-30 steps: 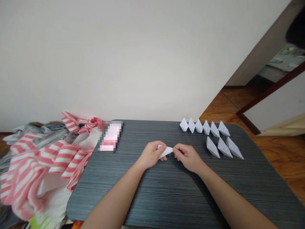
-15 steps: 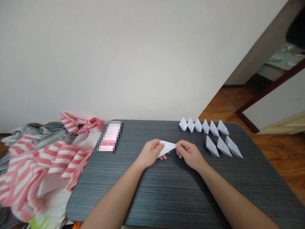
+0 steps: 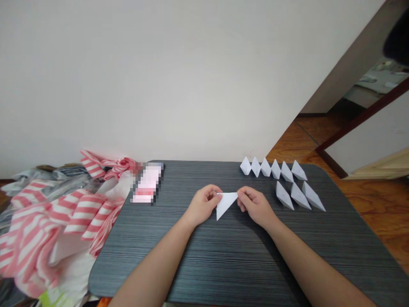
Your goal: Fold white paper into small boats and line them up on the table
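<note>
A white piece of folded paper (image 3: 225,203), triangular in outline, is stretched between my two hands above the dark table. My left hand (image 3: 205,204) pinches its upper left corner between thumb and fingers. The upper right corner is gripped in the fingertips of my right hand (image 3: 254,204). One point of the paper hangs down toward me, and its top edge runs nearly level. To the right of my right hand, folded white paper boats (image 3: 284,197) stand in a front row of three, with a row of several more paper boats (image 3: 266,167) behind.
The dark wood-grained table (image 3: 204,264) has its back edge along a pale wall (image 3: 191,85). A blurred pinkish rectangular item (image 3: 147,183) lies at its back left. Red-and-white striped cloth (image 3: 84,211) is heaped left of the table. Wooden flooring (image 3: 287,140) and a doorway show at right.
The folded paper has turned in my hands: one point now hangs downward and the top edge is level. My left fingers have shifted from beneath it to its corner. The boats have not moved.
</note>
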Demonstrator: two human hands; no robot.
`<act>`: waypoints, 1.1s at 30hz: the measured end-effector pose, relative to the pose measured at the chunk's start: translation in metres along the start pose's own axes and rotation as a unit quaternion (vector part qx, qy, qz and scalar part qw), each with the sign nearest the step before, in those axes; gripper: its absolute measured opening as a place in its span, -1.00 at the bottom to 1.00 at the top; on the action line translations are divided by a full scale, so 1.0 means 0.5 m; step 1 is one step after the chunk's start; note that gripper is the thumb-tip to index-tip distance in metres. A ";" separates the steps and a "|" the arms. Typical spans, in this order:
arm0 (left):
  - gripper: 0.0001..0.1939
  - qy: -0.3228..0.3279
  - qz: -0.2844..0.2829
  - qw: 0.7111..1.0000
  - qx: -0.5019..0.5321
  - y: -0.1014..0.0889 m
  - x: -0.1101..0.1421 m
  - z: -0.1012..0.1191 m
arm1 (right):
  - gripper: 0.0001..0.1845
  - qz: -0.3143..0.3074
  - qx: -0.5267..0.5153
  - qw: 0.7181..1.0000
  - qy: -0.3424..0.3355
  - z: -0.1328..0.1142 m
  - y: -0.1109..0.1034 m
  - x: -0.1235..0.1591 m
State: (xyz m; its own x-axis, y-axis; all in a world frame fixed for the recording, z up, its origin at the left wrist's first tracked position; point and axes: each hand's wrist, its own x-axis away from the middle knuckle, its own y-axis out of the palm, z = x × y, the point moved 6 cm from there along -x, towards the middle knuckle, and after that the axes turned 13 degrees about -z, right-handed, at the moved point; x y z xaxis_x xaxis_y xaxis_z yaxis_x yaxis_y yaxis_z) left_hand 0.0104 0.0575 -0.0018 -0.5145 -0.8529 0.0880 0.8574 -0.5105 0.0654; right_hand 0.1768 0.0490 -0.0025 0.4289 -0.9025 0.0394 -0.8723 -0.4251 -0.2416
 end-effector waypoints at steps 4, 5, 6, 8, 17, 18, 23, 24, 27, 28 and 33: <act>-0.77 -0.007 -0.007 0.999 0.036 0.004 -0.002 -0.005 | -0.81 -0.056 -0.094 0.993 -0.036 -0.015 0.029 -0.003; -0.77 -0.007 -0.012 0.999 0.040 0.005 -0.002 -0.005 | -0.76 -0.072 -0.104 0.991 -0.040 -0.019 0.036 -0.003; -0.77 -0.007 -0.016 0.999 0.038 0.007 -0.002 -0.006 | -0.74 -0.084 -0.108 0.990 -0.042 -0.021 0.041 -0.003; -0.77 -0.003 -0.024 0.999 0.029 0.010 -0.002 -0.007 | -0.73 -0.095 -0.110 0.988 -0.043 -0.021 0.046 -0.003; -0.70 0.004 -0.027 0.997 -0.068 0.023 0.006 -0.001 | -0.76 -0.090 -0.101 0.990 -0.044 -0.003 0.042 -0.007; -0.69 0.011 -0.029 0.996 -0.088 0.027 0.008 0.006 | -0.76 -0.091 -0.103 0.990 -0.043 -0.004 0.042 -0.007; -0.59 0.020 -0.059 0.981 -0.183 0.043 0.015 0.024 | -0.73 -0.094 -0.103 0.989 -0.039 -0.005 0.046 -0.007; -0.57 0.017 -0.055 0.981 -0.187 0.042 0.015 0.023 | -0.73 -0.095 -0.099 0.990 -0.040 -0.004 0.047 -0.007; -0.56 0.010 -0.037 0.983 -0.177 0.036 0.013 0.016 | -0.73 -0.094 -0.076 0.992 -0.046 -0.004 0.047 -0.005; -0.57 0.008 -0.036 0.985 -0.169 0.035 0.012 0.013 | -0.73 -0.092 -0.062 0.993 -0.047 -0.005 0.046 -0.004; -0.57 -0.001 -0.016 0.994 -0.107 0.027 0.012 0.010 | -0.75 -0.043 0.055 0.996 -0.054 -0.024 0.030 0.002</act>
State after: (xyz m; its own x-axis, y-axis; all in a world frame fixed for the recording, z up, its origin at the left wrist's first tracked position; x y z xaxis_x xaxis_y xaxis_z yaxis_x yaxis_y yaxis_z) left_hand 0.0189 0.0458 0.0047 -0.5409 -0.8361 0.0918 0.8235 -0.5486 -0.1448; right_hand 0.1615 0.0409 0.0055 0.5281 -0.8483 -0.0389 -0.8033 -0.4842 -0.3467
